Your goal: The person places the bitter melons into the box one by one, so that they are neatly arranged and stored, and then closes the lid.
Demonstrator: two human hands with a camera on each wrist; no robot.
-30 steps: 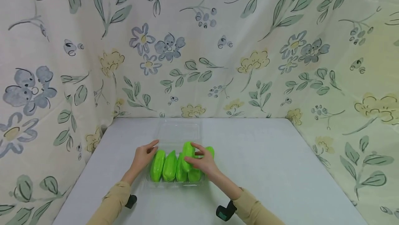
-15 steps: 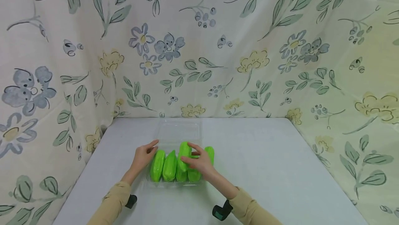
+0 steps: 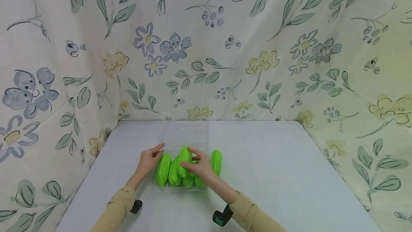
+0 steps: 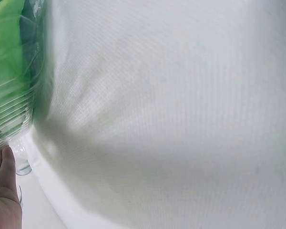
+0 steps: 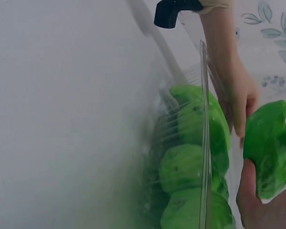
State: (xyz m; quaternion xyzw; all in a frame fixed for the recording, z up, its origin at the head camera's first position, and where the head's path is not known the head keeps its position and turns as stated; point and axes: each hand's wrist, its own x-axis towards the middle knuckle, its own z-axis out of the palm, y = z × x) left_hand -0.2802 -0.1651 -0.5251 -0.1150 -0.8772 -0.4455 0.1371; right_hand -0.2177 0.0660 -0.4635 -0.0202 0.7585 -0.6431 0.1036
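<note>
Pinched in my right hand (image 3: 202, 169) is a glossy bright green oblong vegetable (image 3: 184, 162), its exact kind unclear. The hand holds it raised above an open clear plastic container (image 3: 193, 189). Several similar green vegetables (image 3: 163, 170) lie side by side inside. The right wrist view shows the held piece (image 5: 267, 148) between thumb and fingers, apart from those in the container. At the container's left back edge is my left hand (image 3: 149, 160), index finger and thumb extended. In the left wrist view, straight fingers (image 4: 7, 171) touch the container's corner.
Behind the container's base its transparent lid (image 3: 185, 133) lies folded back. Another green vegetable (image 3: 216, 162) is at the container's right side. All stand on a white table (image 3: 273, 167), with a flower-patterned cloth (image 3: 222, 46) hanging behind.
My right hand has moved left over the container with the green vegetable still pinched. The rightmost green vegetable is now less covered by the hand. My left hand stays at the container's edge.
</note>
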